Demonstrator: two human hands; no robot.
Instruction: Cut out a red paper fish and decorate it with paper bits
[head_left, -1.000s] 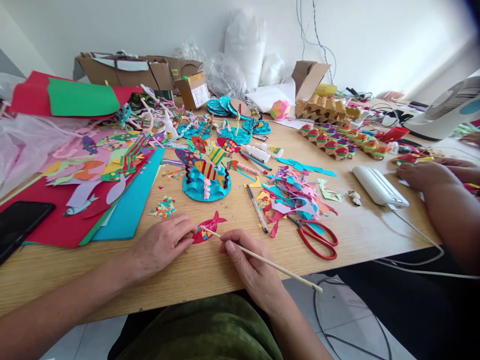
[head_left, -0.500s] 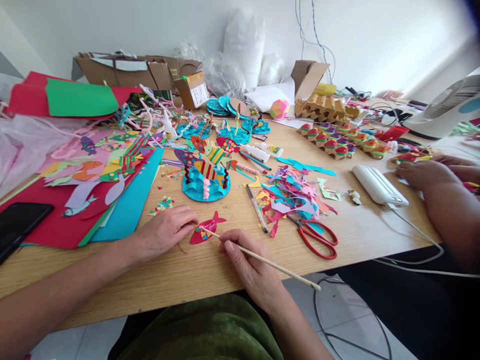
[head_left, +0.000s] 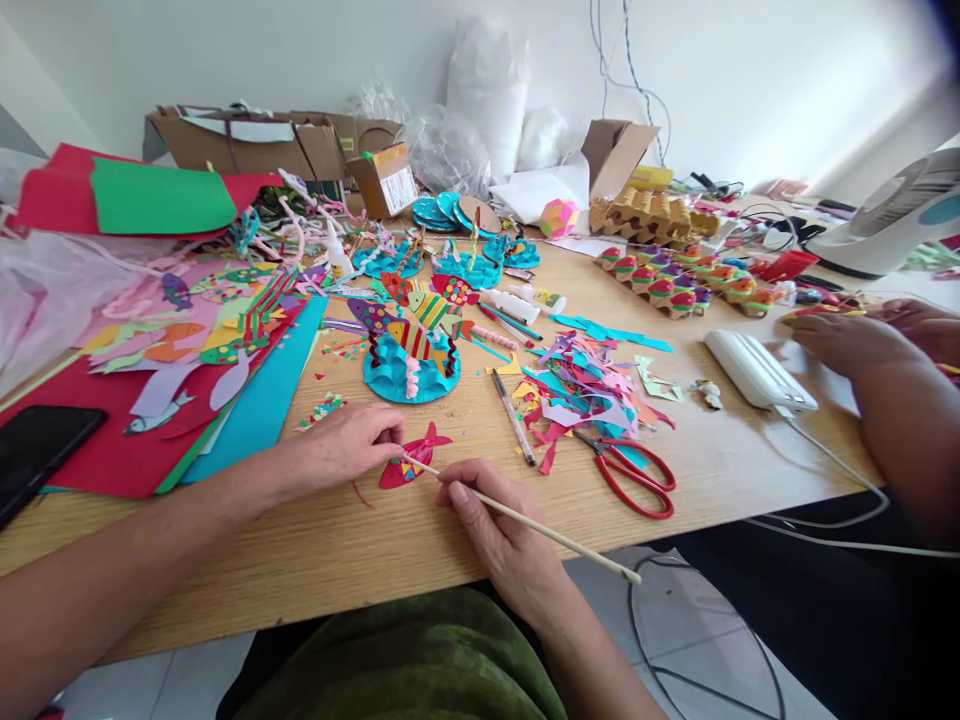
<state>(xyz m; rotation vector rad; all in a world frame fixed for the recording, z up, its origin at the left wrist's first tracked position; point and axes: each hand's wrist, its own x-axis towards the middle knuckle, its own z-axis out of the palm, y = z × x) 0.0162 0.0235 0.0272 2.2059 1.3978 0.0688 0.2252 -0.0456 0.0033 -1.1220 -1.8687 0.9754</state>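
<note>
A red paper fish (head_left: pixel 409 466) with small coloured paper bits on its body lies on the table before me. My right hand (head_left: pixel 501 520) is closed round a thin wooden stick (head_left: pixel 559 537), whose narrow tip rests over the fish. From the left, my left hand (head_left: pixel 352 442) reaches to the fish's upper edge by the stick's tip, thumb and fingers pinched together. What they pinch, if anything, is too small to see. Just behind that hand is a little heap of coloured paper bits (head_left: pixel 327 408). Several decorated fish (head_left: pixel 417 345) stand on a blue scalloped base (head_left: pixel 386 375) farther back.
Red-handled scissors (head_left: pixel 637 482), a pen (head_left: pixel 514 420) and paper scraps (head_left: pixel 592 385) lie to the right, near a white power bank (head_left: pixel 759 372). Coloured sheets (head_left: pixel 124 455) and a phone (head_left: pixel 45 450) are at left. Another person's hands (head_left: pixel 847 345) work at far right.
My left hand has shifted slightly right and its fingers have come over to the stick's tip at the fish. My right hand and the stick have hardly moved.
</note>
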